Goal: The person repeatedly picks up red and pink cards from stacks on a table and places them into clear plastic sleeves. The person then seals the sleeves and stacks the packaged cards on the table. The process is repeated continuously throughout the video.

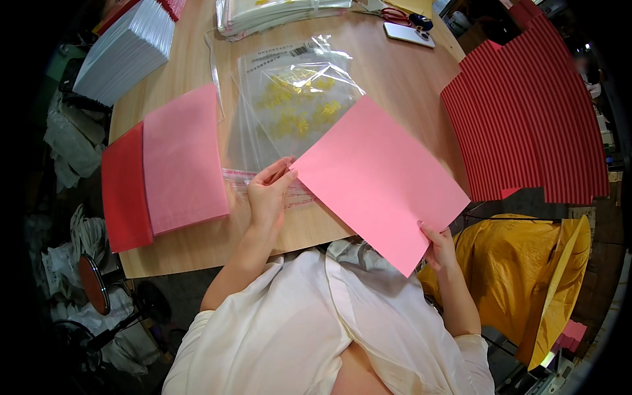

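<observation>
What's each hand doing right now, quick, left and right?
Left hand: closed on the near corner of the pink sheet, over the clear plastic bag.
Right hand: gripping the same pink sheet at its lower right edge.

The pink sheet (378, 181) covers the near right corner of the clear bag (289, 105), so we cannot see that part. It hides most of our right hand (440, 247) too. The white stack (128, 46) and the red striped sheets (526, 112) are cut off at the far edge.
</observation>
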### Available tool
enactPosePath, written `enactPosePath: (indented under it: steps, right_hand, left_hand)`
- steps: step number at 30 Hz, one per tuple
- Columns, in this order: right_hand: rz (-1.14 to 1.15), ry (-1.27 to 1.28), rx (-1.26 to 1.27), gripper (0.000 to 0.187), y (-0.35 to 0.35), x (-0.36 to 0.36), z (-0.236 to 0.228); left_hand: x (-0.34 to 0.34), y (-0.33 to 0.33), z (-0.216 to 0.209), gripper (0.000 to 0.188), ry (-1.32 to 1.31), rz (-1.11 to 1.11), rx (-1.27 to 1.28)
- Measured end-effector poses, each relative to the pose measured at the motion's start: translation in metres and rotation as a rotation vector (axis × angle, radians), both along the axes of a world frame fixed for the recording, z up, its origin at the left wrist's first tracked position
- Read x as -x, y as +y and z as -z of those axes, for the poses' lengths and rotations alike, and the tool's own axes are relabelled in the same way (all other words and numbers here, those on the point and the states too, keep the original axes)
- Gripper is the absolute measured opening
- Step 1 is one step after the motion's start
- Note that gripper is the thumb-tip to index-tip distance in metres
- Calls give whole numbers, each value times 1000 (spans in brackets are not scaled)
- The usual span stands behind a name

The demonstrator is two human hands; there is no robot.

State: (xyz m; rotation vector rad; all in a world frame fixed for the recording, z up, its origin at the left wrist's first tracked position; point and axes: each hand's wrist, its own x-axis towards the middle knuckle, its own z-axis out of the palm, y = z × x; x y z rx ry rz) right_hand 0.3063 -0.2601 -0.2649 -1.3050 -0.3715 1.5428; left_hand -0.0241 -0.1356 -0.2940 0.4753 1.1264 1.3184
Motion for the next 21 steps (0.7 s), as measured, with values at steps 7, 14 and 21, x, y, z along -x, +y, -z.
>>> enactPosePath:
  steps: [7, 14, 21]
  right_hand:
    - [25, 29, -25, 23, -5, 8, 7]
    - [14, -22, -26, 21, -6, 9, 2]
    - [-7, 1, -43, 19, -9, -2, -1]
  left_hand:
    - [3, -2, -5, 29, -98, -7, 25]
    - [1, 0, -10, 18, -166, -74, 38]
    - [6, 8, -8, 15, 10, 33, 98]
